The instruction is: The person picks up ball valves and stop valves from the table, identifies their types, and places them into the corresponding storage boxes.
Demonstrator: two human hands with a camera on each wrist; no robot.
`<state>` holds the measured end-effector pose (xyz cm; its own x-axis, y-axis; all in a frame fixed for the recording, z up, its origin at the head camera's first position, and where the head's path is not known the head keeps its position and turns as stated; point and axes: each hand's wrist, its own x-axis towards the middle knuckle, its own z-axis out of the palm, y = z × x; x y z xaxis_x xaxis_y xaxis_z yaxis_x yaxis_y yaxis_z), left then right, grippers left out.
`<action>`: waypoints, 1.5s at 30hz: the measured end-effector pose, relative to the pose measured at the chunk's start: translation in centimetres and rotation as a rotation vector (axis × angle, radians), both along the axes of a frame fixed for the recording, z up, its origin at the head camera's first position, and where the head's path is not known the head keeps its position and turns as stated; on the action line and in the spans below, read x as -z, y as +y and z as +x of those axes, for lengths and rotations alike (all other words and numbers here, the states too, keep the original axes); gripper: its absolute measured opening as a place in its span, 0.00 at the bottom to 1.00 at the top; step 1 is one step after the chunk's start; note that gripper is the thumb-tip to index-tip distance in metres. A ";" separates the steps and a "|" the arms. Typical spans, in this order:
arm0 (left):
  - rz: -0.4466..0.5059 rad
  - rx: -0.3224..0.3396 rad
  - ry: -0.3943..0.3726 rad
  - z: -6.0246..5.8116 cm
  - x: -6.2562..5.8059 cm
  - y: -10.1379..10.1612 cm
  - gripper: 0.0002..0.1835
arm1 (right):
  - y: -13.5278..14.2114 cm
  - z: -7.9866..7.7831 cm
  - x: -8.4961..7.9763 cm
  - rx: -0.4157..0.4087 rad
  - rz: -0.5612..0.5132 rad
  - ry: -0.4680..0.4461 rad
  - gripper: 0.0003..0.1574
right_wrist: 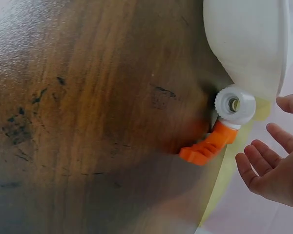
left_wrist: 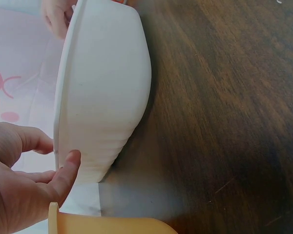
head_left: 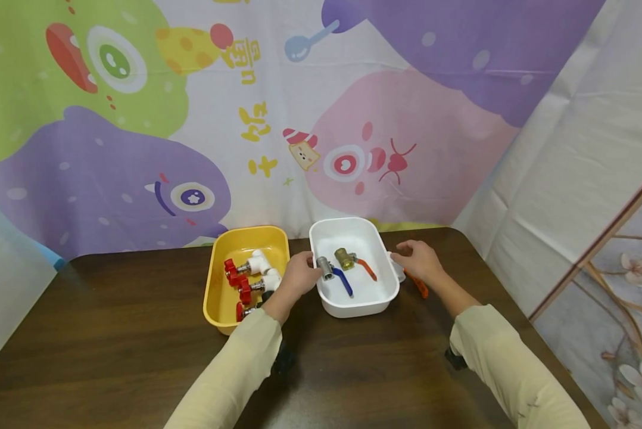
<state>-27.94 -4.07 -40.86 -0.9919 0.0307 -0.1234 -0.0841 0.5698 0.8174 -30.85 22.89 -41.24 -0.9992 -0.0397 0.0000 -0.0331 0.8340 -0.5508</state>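
My left hand [head_left: 298, 275] pinches the left rim of a white basin [head_left: 355, 298]; the left wrist view has the fingers on both sides of that rim. At the right rim is my right hand [head_left: 420, 262], fingers loosely spread and one fingertip right at the edge. Inside the basin lie a silver ball valve with a blue lever [head_left: 342, 281] and a brass ball valve [head_left: 345, 258] with an orange-red lever. Just outside the basin, below the right hand, a white plastic valve [right_wrist: 241, 108] with an orange handle [right_wrist: 207, 147] rests on the table.
Close on the left stands a yellow basin [head_left: 211, 298], with several red-handled valves [head_left: 244, 290] on white fittings in it. Both basins are near the back edge of the dark wooden table [head_left: 122, 333]. A printed cloth [head_left: 278, 196] hangs behind that edge.
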 end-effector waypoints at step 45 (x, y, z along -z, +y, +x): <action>0.002 -0.012 -0.018 -0.1 0.1 0.0 0.26 | 0.0 -1.1 3.3 -0.112 0.107 0.012 0.33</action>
<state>-28.02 -4.05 -40.93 -0.9898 0.0188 -0.1409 -0.1055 0.5673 0.8167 -31.96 22.91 -44.49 -0.9885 -0.1515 0.0016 -0.1354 0.8788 -0.4577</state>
